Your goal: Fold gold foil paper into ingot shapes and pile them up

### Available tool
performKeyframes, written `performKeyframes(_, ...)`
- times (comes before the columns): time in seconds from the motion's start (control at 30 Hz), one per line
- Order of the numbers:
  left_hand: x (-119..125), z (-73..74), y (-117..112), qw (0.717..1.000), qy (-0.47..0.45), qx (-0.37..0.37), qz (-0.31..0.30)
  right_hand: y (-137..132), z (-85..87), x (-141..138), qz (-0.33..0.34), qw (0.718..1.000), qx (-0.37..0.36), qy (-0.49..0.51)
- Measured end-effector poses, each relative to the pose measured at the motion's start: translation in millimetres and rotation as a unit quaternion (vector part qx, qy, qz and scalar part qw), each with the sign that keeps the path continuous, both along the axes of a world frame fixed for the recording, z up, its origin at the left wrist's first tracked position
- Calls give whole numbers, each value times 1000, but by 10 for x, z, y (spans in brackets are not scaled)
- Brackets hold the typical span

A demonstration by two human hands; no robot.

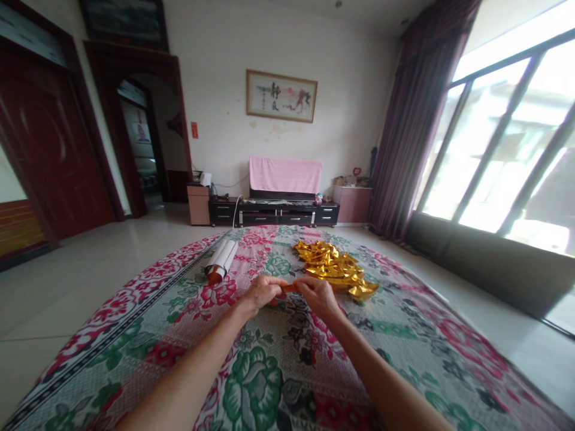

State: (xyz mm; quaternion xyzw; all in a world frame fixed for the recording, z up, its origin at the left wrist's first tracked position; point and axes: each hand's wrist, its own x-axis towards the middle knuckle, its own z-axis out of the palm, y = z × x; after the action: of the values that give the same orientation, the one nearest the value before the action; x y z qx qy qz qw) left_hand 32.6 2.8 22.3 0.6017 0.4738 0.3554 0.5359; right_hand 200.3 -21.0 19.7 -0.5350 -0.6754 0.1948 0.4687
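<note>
Strip: a narrow gold-orange strip (289,288) spans the short gap between the two hands, one end in each, its middle bare to view.
Left hand: the left hand (264,292) pinches the strip's left end, fingers closed on it.
Right hand: the right hand (318,293) is closed on the strip's right end, knuckles up, fingertips facing the other hand's.
Height of strip: over the flowered cloth (256,377); whether it touches the cloth, I cannot tell.
Gold pile: a heap of shiny gold foil pieces (332,266) lies on the cloth just beyond the right hand and to its right, the pieces overlapping in a long row.
White roll: a white roll (227,254) lies on the cloth beyond the left hand and to its left, apart from it, with orange showing at the near end.
Far wall: a low black cabinet (258,218) stands beneath a pink cover (285,173) and a framed picture (281,96).
Right side: a purple curtain (404,120) hangs beside the window (507,137).
</note>
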Motion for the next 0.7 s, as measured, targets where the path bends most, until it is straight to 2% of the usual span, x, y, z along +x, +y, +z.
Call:
performKeyframes(0.13,3,-24,17,1000,-1,14,10,23,-34,-11,1,1000,-2,27)
performKeyframes(0.27,8,-8,9,1000,-3,6,26,33,-58,-12,39,996,-28,72)
performKeyframes(0.53,61,16,-12,999,6,-16,31,-22,-7,-23,105,974,-151,131)
performKeyframes(0.7,66,-3,-5,1000,6,-2,28,-53,25,-39,112,960,-179,184)
